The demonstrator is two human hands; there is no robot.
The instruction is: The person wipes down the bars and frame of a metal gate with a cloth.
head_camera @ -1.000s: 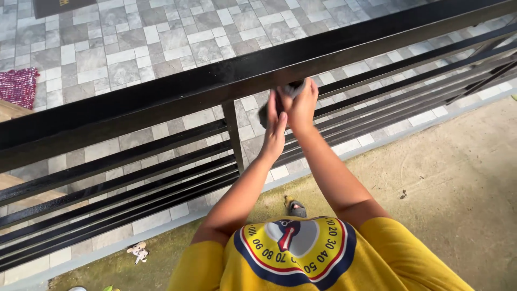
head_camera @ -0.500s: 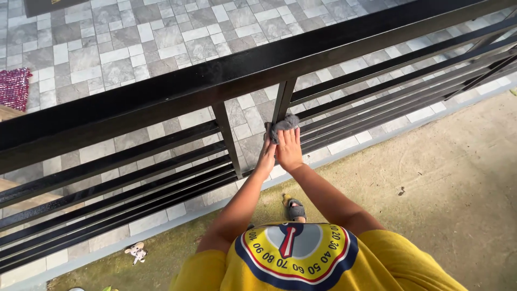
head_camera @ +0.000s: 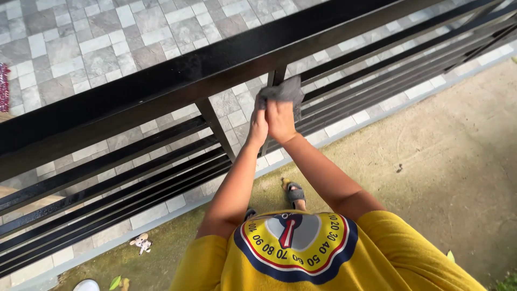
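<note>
My left hand [head_camera: 258,125] and my right hand [head_camera: 281,119] are pressed together around a grey cloth [head_camera: 283,90]. The cloth is wrapped on a black upright post [head_camera: 274,78] of the metal railing, just under the wide black top rail [head_camera: 177,81]. Both hands grip the cloth side by side, fingers closed on it. My arms reach forward from a yellow shirt [head_camera: 301,258] at the bottom of the view.
Black horizontal bars [head_camera: 107,183] run left and right of the post. Grey paving tiles [head_camera: 97,59] lie beyond the railing. A concrete floor [head_camera: 441,151] is on my side, with my sandalled foot [head_camera: 295,193], a small toy [head_camera: 142,243] and a second post [head_camera: 215,126].
Both hands and the cloth slid down the post from under the top rail, then came back up to just below it. The view shifted slightly.
</note>
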